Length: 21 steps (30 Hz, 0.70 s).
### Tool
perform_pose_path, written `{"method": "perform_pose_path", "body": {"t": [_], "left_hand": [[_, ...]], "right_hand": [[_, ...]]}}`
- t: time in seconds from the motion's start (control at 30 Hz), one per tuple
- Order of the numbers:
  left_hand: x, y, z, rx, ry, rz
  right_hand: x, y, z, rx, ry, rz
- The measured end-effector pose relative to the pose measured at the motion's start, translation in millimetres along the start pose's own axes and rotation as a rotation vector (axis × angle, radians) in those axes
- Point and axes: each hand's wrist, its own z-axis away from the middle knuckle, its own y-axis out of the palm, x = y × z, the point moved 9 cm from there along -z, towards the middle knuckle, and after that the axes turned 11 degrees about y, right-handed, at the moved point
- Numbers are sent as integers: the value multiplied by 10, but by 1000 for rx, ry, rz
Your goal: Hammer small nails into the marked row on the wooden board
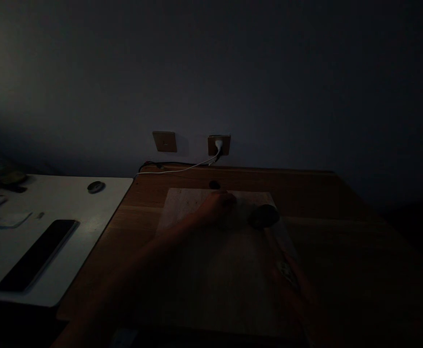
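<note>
The scene is very dark. A light wooden board (204, 270) lies flat on the brown wooden table. My left hand (216, 207) rests on the far part of the board with its fingers closed together. What they hold, if anything, is too dark to make out. On the right, my right hand (298, 290) is wrapped round the handle of a hammer (264, 216) with a dark, rounded head and a light wooden handle. That head is over the board's right side, to the right of my left hand; whether it touches the board I cannot tell.
A white table (84, 217) adjoins on the left, with a dark phone (37, 256) and a small round tin (95, 187). Behind the brown table (313, 193), a white plug (218, 144) sits in a wall socket, its cable (182, 170) trailing left. Beyond the board is a dark round spot (214, 184).
</note>
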Motion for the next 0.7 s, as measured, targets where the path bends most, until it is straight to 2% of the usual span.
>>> {"method": "perform_pose_path", "body": {"t": [0.23, 0.33, 0.37, 0.5, 0.57, 0.7], "left_hand": [[65, 18, 7, -10, -56, 44], [87, -8, 33, -30, -117, 79], [94, -16, 42, -35, -134, 83], [124, -11, 64, -34, -170, 116], [134, -3, 67, -35, -174, 135], [129, -11, 67, -45, -177, 130]], "right_hand": [[57, -29, 34, 33, 71, -2], [332, -9, 69, 78, 55, -50], [467, 25, 78, 116, 25, -43], [968, 45, 65, 96, -132, 18], [1091, 79, 41, 93, -170, 57], [1131, 188, -13, 123, -196, 102]]}}
